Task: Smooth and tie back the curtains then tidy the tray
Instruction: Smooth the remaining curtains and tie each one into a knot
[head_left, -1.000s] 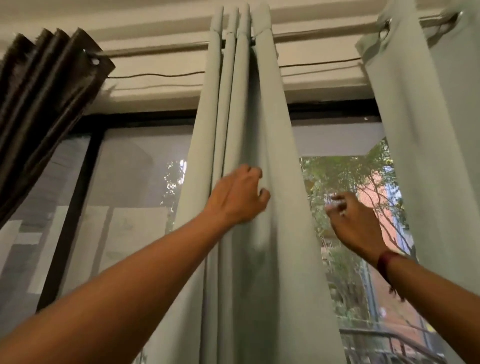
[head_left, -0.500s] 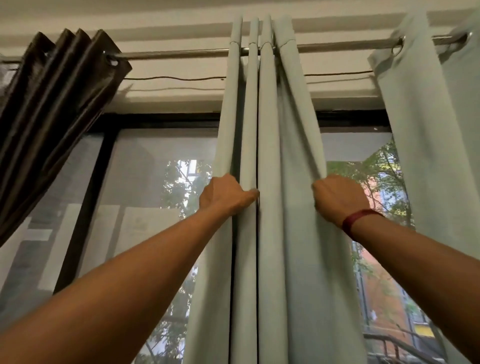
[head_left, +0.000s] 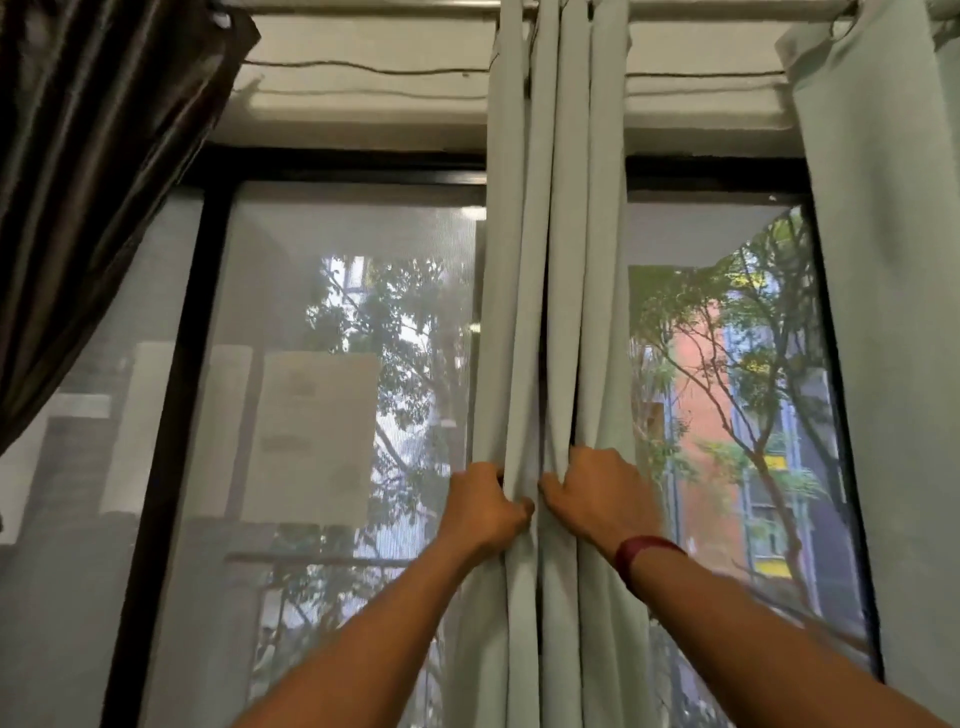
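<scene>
A pale green curtain (head_left: 556, 270) hangs from the rod in tight vertical folds at the middle of the window. My left hand (head_left: 480, 506) grips its left folds, fingers closed around the cloth. My right hand (head_left: 597, 493), with a dark red band on the wrist, grips the right folds close beside the left hand. Both hands squeeze the folds together into one narrow bundle. No tray is in view.
A second pale green curtain (head_left: 883, 312) hangs at the right edge. A dark brown curtain (head_left: 88, 182) is drawn to the upper left. The metal rod (head_left: 374, 5) runs along the top. Behind are a black-framed window (head_left: 197, 364) with mesh, trees and buildings.
Both hands slid down the curtain and drew together, gathering the folds into a narrower bundle. A second ago my right hand was open and apart from the cloth; now it grips it.
</scene>
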